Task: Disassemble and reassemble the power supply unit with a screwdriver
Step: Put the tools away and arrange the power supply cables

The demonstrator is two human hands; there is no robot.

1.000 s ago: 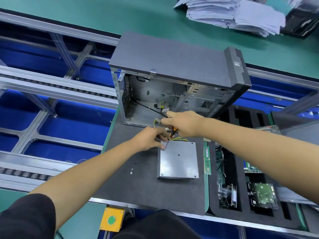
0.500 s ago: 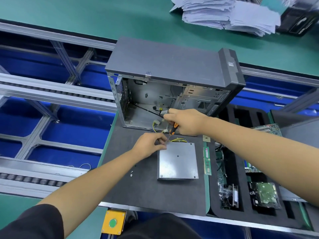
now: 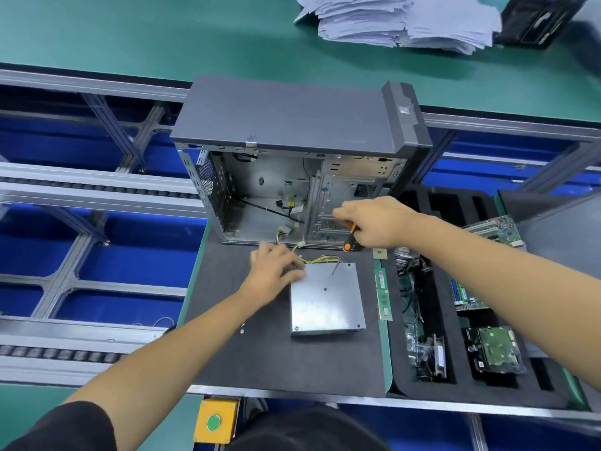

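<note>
Removal is judged done, since the power supply unit [image 3: 327, 301] is seen lying on the mat before the open case [image 3: 292, 177], steadied by the left hand's [image 3: 274, 275] loosely curled fingers, while the screwdriver [image 3: 349, 237] is gripped by the right hand [image 3: 374, 222]; refitting is left.

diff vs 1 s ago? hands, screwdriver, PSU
The right hand, still gripping the screwdriver, moved right, away from the cable bundle at the case opening. The left hand slid down-right onto the power supply unit corner. The unit, case and foam tray parts look unmoved.
</note>
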